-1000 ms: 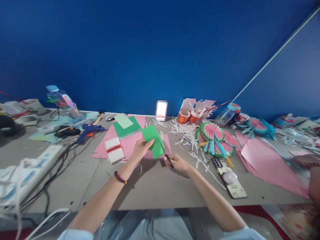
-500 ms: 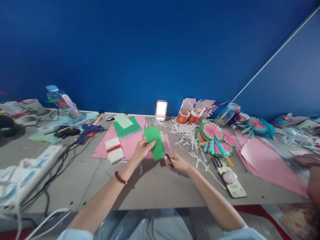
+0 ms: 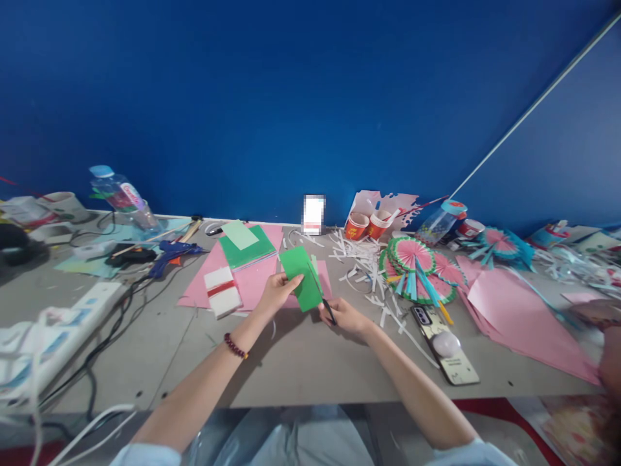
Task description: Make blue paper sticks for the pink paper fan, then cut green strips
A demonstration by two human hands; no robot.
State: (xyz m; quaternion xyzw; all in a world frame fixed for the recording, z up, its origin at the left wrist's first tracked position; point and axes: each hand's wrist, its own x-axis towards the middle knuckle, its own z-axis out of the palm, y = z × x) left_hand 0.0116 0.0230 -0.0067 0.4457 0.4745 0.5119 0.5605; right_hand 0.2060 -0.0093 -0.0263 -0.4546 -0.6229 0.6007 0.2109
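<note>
My left hand (image 3: 280, 290) grips a green sheet of paper (image 3: 301, 275) by its left side, thumb on top. Black-handled scissors (image 3: 330, 312) are in my right hand (image 3: 344, 317), whose fingers wrap round the handles. Their blades lie along the right edge of the green paper; whether they are parted I cannot tell. Beneath the paper lies a pink sheet (image 3: 194, 294). On its left part rest a white block with a red band (image 3: 222, 291) and a stack of green paper (image 3: 264, 244) with a pale green piece (image 3: 240, 234) on top.
White paper scraps (image 3: 363, 262) spread right of my hands, near red paper cups (image 3: 357, 225), pink-and-green paper fans (image 3: 412, 255) and a phone (image 3: 453, 362). At left are a blue glue gun (image 3: 169, 255), a power strip (image 3: 63, 336) and a bottle (image 3: 121, 194). Another person's arm (image 3: 610, 356) shows at far right.
The green paper has shifted very slightly to the right with the scissors at its edge. Both hands keep their holds.
</note>
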